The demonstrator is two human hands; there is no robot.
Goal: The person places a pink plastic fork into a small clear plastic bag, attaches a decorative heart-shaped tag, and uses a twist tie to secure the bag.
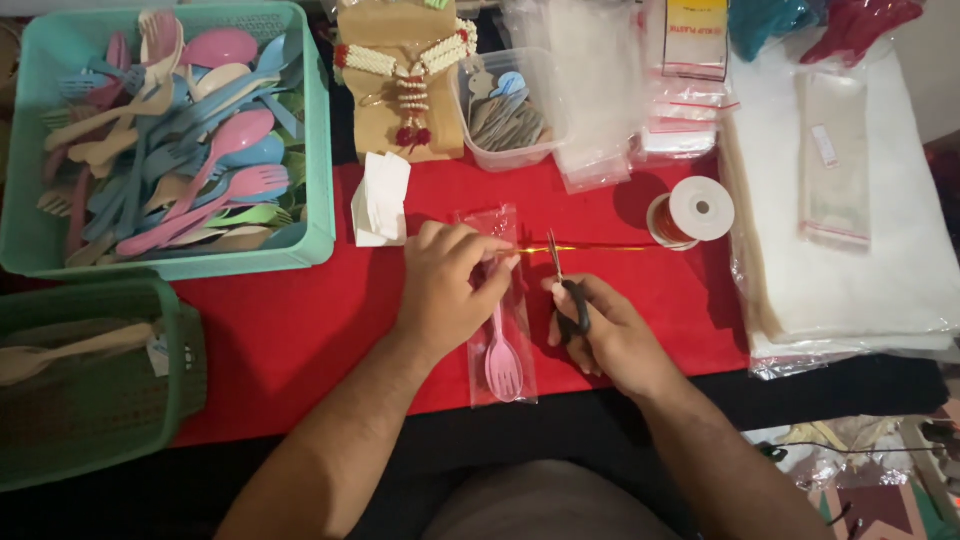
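The gold ribbon [600, 248] runs from 9 to 3 o'clock. Left hand [450, 285] fingers pinch its end; right hand [600, 335] fingers grip scissors [562, 285] pointing to 12, blades across it.

A clear cutlery packet [502, 330] is lying centre on the bench; clear bags [833, 160] are lying right, a yellow-labelled pack [696, 38] sitting behind.

Moderate indoor light from above, slightly dim, warm cast. Soft shadows under hands on red cloth [300, 330]. Glare on plastic bags [850, 260] at right. Foreground dark. Mild blur overall, edges softer.
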